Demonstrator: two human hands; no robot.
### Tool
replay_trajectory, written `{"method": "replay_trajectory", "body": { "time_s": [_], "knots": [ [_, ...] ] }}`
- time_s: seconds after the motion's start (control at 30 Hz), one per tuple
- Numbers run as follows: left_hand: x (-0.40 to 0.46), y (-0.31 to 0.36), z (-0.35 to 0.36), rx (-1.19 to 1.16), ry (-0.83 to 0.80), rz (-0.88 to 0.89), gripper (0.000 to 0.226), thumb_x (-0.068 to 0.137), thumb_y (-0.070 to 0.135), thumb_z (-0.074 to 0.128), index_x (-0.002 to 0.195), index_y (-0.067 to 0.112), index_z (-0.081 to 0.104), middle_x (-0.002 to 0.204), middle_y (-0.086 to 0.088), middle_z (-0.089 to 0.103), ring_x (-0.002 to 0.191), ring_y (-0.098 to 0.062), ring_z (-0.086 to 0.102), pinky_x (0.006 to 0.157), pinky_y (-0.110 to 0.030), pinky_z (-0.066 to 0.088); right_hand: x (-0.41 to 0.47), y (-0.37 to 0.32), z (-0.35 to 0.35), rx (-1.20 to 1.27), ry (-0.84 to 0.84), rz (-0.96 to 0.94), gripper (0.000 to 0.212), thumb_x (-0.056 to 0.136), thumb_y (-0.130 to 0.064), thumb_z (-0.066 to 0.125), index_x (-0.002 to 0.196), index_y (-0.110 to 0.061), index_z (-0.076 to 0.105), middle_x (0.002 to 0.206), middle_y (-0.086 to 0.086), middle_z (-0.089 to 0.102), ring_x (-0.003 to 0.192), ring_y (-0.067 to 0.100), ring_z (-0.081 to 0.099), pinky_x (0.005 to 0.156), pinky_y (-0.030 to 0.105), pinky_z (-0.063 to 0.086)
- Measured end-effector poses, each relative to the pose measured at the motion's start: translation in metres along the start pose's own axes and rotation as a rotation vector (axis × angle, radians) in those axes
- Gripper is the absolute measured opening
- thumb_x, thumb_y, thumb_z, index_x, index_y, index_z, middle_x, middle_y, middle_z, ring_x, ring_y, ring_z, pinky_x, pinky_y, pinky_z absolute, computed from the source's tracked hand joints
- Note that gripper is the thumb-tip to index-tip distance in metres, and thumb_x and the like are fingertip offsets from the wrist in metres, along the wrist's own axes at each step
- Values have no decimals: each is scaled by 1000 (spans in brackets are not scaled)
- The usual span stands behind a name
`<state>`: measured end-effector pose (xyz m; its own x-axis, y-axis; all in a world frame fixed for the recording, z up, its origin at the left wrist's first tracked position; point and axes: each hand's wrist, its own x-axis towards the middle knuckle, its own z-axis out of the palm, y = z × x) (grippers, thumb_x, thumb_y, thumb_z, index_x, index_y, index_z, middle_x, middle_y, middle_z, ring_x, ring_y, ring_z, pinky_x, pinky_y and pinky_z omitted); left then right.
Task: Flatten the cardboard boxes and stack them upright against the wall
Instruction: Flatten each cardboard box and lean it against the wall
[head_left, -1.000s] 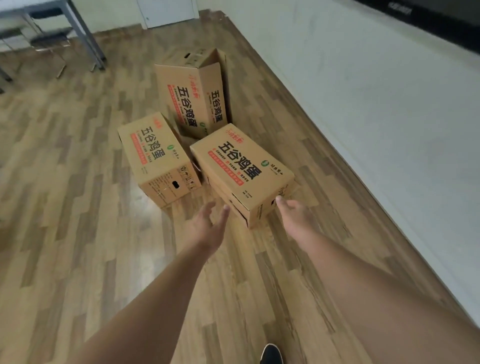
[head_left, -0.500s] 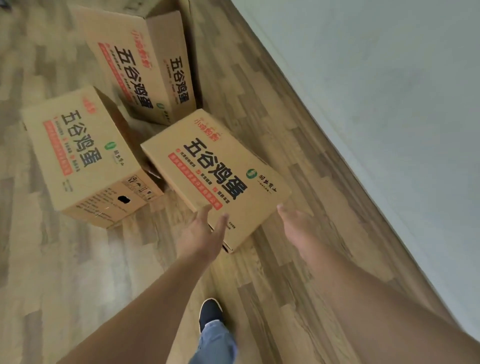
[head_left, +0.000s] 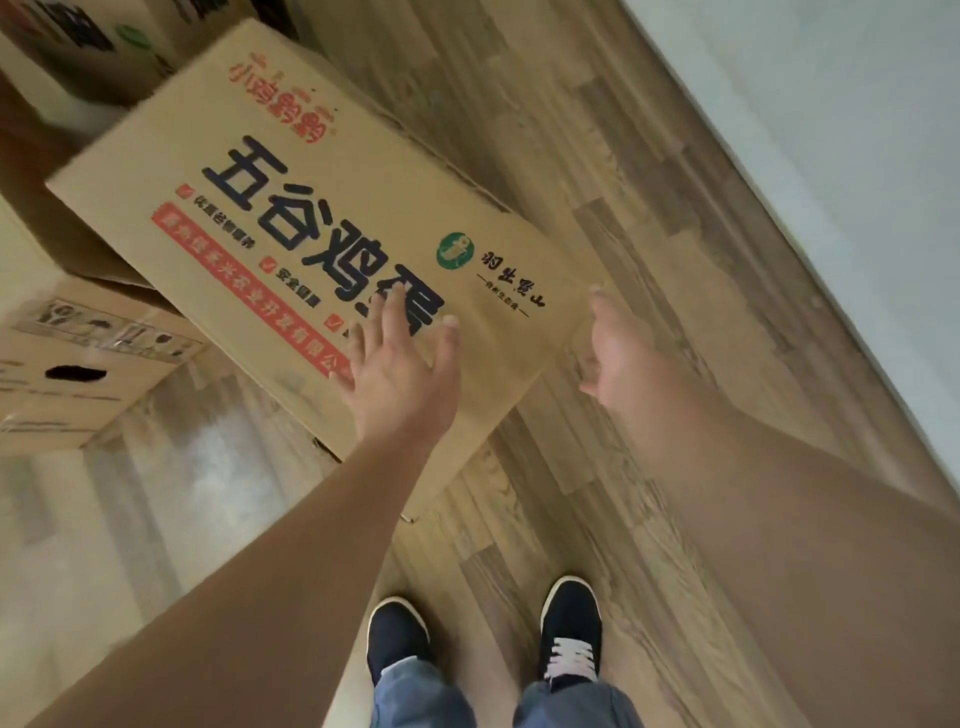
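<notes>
A printed cardboard box (head_left: 311, 228) was seen lying on the wood floor (head_left: 597, 156) at centre frame. The left hand (head_left: 400, 364) was spread open over its near end, contact unclear. The right hand (head_left: 618, 348), blurred, was held open beside its right corner, gripping nothing.

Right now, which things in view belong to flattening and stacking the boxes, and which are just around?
Part of the job:
near box, under the left hand
right hand, open by its corner
side box
far box
wall

Just around:
floor
shoes
jeans
</notes>
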<state>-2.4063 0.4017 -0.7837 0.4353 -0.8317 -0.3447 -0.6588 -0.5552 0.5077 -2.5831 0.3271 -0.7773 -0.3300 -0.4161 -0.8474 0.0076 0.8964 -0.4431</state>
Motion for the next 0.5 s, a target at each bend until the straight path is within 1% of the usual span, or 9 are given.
{"method": "replay_trajectory", "body": {
  "time_s": [0.07,0.13,0.2,0.23,0.3,0.33,0.37,0.43,0.5],
  "knots": [
    [10,-1,21,31,-22,-20,71,103,65,32,165,37,14,175,8,11,162,-25,5,124,-67,4,21,3,9,114,-47,53,79,101,-65,52,164,-22,33,166,11,40,150,34,41,122,58,34],
    [15,-4,37,66,-73,-36,71,102,68,29,165,39,15,175,8,9,162,-24,2,123,-70,3,40,5,15,207,-63,79,87,92,-71,61,161,-22,38,160,11,46,145,37,45,118,62,37],
    [15,-9,51,131,-130,-39,71,100,70,28,164,40,19,176,7,7,162,-25,-2,121,-72,2,57,6,19,274,-76,100,87,87,-69,69,156,-22,43,153,8,51,139,38,49,114,66,39],
    [13,-10,54,166,-146,-31,72,99,71,28,164,40,21,176,6,7,162,-25,-4,121,-73,1,60,4,20,296,-95,98,80,89,-64,71,151,-21,46,145,7,56,132,37,54,112,67,41],
    [9,-11,56,192,-169,-23,73,97,73,28,163,41,24,176,6,6,162,-26,-5,121,-72,1,59,-4,21,327,-158,85,57,97,-51,70,138,-19,49,120,9,63,111,35,62,109,68,44],
    [8,-11,55,188,-178,-25,74,97,75,29,162,41,25,176,6,6,162,-26,-5,121,-72,2,57,-9,21,340,-180,84,51,99,-46,68,137,-17,49,110,12,63,104,37,63,109,70,44],
    [6,-10,53,180,-183,-31,75,96,75,30,162,41,25,176,6,6,162,-27,-5,121,-72,3,53,-14,20,340,-183,89,51,102,-42,66,141,-15,48,105,15,62,107,40,64,110,72,42],
    [3,-8,45,158,-164,-30,75,95,77,33,162,43,25,176,6,7,161,-29,-3,121,-72,5,35,-24,14,323,-172,68,50,105,-36,62,147,-15,44,112,17,57,125,47,59,109,76,40],
    [-2,-8,35,135,-117,-17,76,91,79,33,159,47,27,175,7,8,161,-31,-1,121,-72,6,14,-29,8,281,-195,-12,41,106,-34,61,140,-14,49,118,19,58,122,47,61,104,77,44]
  ]
}}
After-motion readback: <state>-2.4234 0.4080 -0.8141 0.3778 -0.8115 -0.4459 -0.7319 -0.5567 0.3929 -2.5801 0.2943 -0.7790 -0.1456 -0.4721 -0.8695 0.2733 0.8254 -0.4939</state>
